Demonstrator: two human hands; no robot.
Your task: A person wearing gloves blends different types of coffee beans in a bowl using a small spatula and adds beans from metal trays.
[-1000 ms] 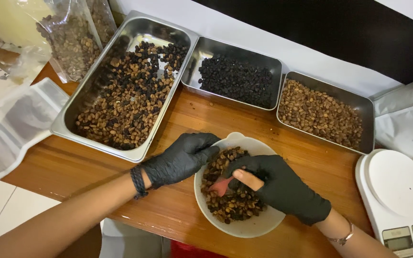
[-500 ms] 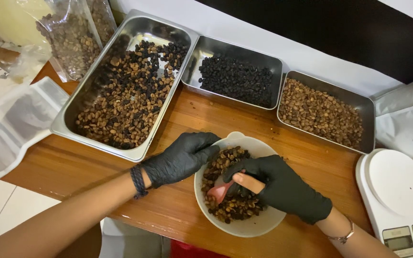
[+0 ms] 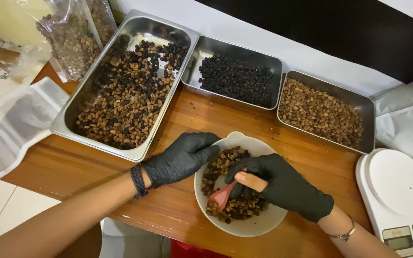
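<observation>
Beans (image 3: 230, 191) fill my white bowl (image 3: 259, 227) on the table, unsorted I think, my right hand (image 3: 283, 184) gripping a pink scoop (image 3: 223, 195), my left hand (image 3: 180, 160) curled on the rim

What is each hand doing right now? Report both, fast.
Left hand: fingers curled on the rim of the white bowl, steadying it.
Right hand: grip closed on a pink spoon, in the beans.
</observation>
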